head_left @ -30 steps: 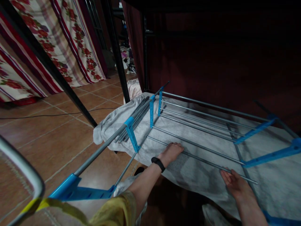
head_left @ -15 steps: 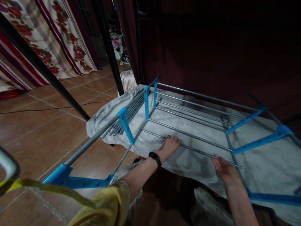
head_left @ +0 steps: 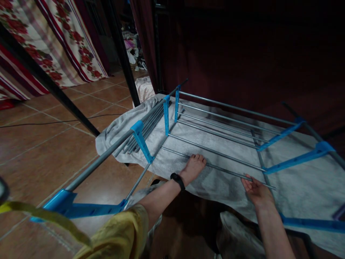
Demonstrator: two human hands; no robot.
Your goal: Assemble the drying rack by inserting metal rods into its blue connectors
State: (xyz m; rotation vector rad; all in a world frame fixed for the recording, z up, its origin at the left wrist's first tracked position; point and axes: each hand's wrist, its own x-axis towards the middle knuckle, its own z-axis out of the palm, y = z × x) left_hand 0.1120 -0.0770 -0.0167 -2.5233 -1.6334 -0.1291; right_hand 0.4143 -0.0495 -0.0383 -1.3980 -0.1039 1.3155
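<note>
The towel [head_left: 215,180] lies spread under the drying rack [head_left: 215,140], its length running left to right. The left hand [head_left: 192,167] presses flat on it, fingers extended; the right hand [head_left: 256,190] loosely curls around the nearest rod [head_left: 223,169], both at the towel's near edge

A pale grey terry towel [head_left: 215,180] lies under a drying rack of silver-grey metal rods [head_left: 215,153] with bright blue plastic brackets [head_left: 140,138]. At upper left hangs a cream cloth with red roses and maroon stripes [head_left: 54,39]; the floor tiles [head_left: 48,144] are terracotta brown.
</note>
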